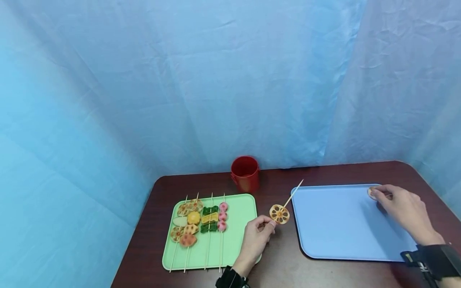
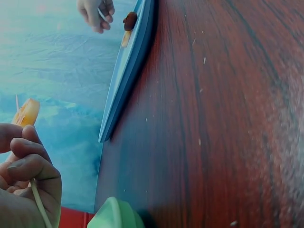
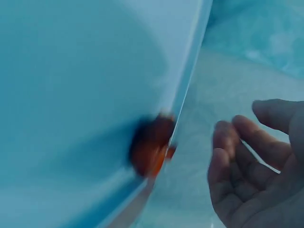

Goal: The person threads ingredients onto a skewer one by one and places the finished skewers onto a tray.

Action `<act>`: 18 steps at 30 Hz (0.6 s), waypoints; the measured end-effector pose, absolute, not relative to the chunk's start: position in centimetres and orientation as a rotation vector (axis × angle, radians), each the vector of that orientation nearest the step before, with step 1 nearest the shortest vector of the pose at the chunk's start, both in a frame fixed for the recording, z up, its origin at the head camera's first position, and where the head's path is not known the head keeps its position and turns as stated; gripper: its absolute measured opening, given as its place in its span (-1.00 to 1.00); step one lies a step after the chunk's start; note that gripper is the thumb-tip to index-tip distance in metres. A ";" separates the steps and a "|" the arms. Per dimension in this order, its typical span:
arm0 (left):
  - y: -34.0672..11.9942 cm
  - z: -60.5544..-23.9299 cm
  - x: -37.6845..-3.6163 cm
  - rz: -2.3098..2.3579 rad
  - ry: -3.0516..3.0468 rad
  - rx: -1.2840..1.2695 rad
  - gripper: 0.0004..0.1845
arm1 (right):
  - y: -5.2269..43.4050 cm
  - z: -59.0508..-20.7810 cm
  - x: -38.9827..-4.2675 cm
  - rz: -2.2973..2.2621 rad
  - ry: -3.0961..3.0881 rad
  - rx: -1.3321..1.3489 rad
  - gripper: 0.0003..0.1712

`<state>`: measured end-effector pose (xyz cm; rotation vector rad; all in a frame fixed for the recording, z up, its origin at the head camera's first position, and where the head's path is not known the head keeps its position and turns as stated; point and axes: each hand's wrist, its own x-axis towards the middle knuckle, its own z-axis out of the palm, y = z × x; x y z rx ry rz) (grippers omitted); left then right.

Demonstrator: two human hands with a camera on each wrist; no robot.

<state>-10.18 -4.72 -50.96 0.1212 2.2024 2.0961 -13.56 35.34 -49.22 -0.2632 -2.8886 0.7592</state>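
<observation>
My left hand [image 1: 255,238] grips a wooden skewer [image 1: 293,193] just below a lotus root slice [image 1: 279,214] threaded on it. The pointed tip rises beyond the slice, and the lower stick comes out under the fingers in the left wrist view. Over the far right corner of the blue tray [image 1: 335,224] is my right hand [image 1: 405,206]. Its thumb and fingers stand apart around nothing in the right wrist view. A lotus root slice [image 1: 370,193] shows by its fingertips in the head view. A blurred brown piece [image 3: 152,147] lies at the tray's edge.
To the left, a green tray [image 1: 237,248] carries several loaded skewers, with lotus root, green and yellow pieces and pink balls [image 1: 222,216]. A red bucket [image 1: 245,176] stands behind it. Both trays rest on a dark wooden table [image 1: 277,256], with blue curtains [image 1: 230,88] around.
</observation>
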 end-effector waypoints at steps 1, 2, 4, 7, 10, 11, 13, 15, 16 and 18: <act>-4.8 -51.0 -10.2 2.089 2.207 0.123 -0.80 | 35.7 -49.3 -13.7 0.714 -2.905 -0.275 -0.54; -4.8 -51.0 -10.2 2.084 2.211 0.125 -0.79 | 36.1 -49.4 -13.9 0.677 -2.920 -0.283 -0.54; -4.8 -51.1 -10.2 2.074 2.217 0.127 -0.78 | 36.7 -49.7 -14.1 0.610 -2.949 -0.294 -0.56; -4.9 -51.1 -10.3 2.064 2.223 0.128 -0.78 | 37.4 -50.2 -14.3 0.544 -3.008 -0.269 -0.52; -5.0 -51.2 -10.4 2.059 2.227 0.125 -0.78 | 37.7 -50.5 -14.4 0.516 -3.073 -0.217 -0.51; -5.0 -51.2 -10.4 2.058 2.227 0.126 -0.78 | 37.8 -50.6 -14.4 0.514 -3.088 -0.197 -0.53; -5.1 -51.2 -10.4 2.053 2.229 0.125 -0.78 | 37.8 -50.7 -14.4 0.516 -3.107 -0.169 -0.56; -5.1 -51.2 -10.4 2.049 2.232 0.120 -0.78 | 37.7 -50.8 -14.5 0.517 -3.116 -0.156 -0.60; -5.2 -51.2 -10.4 2.047 2.232 0.116 -0.78 | 37.7 -50.8 -14.5 0.520 -3.117 -0.156 -0.62; -5.2 -51.2 -10.4 2.044 2.232 0.109 -0.78 | 37.6 -50.8 -14.5 0.523 -3.121 -0.164 -0.63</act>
